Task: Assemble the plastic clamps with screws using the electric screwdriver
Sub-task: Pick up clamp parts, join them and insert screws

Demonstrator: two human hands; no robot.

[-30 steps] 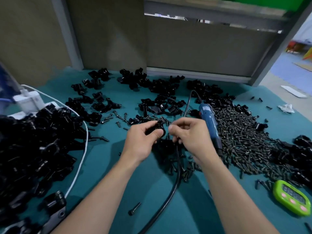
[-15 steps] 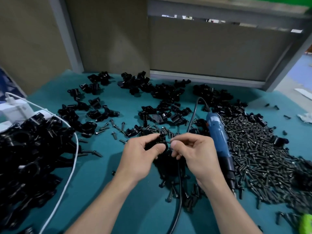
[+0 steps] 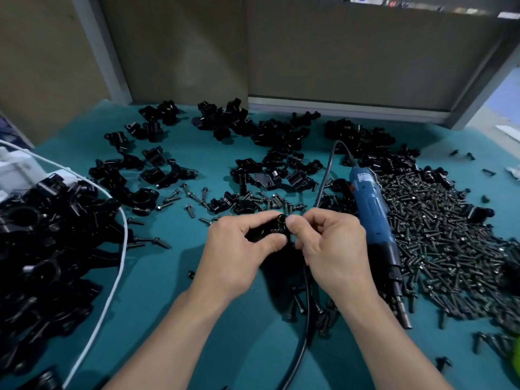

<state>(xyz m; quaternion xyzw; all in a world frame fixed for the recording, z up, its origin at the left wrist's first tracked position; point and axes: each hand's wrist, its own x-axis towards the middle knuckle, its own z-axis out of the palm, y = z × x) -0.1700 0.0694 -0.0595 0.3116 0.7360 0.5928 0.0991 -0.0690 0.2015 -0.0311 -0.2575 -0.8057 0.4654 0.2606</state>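
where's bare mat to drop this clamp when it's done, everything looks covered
Best patch: the bare teal mat between the white cable and your left forearm. A smaller one lies near you, between the black cord and right forearm. Crowded: screw pile on the right, clamp heap on the left, loose clamps across the back.

A thin white cable (image 3: 123, 254) curved across the teal table cover (image 3: 168, 277) from a white plastic box (image 3: 17, 170) (possibly a charger); beige partition panels (image 3: 351, 52) stood behind.
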